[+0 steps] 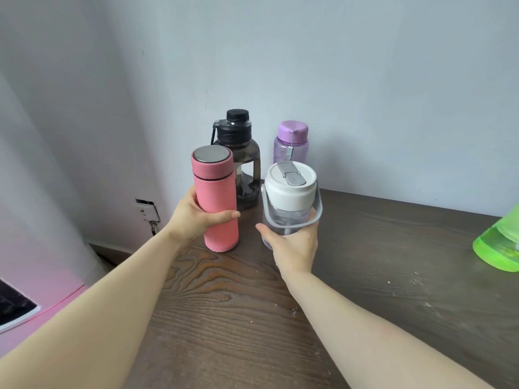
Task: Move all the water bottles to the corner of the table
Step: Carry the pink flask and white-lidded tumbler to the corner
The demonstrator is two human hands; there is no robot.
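My left hand is wrapped around a tall pink flask with a steel top, standing upright near the table's far left corner. My right hand grips a clear bottle with a white lid and a grey carry handle, just right of the flask. Behind them, against the wall, stand a dark smoky bottle with a black cap and a purple bottle. A bright green bottle sits far off at the right edge of the view, partly cut off.
The dark wood-grain table meets a pale wall at the back. Its left edge drops off to a floor, a wall socket and a pink surface with a dark book.
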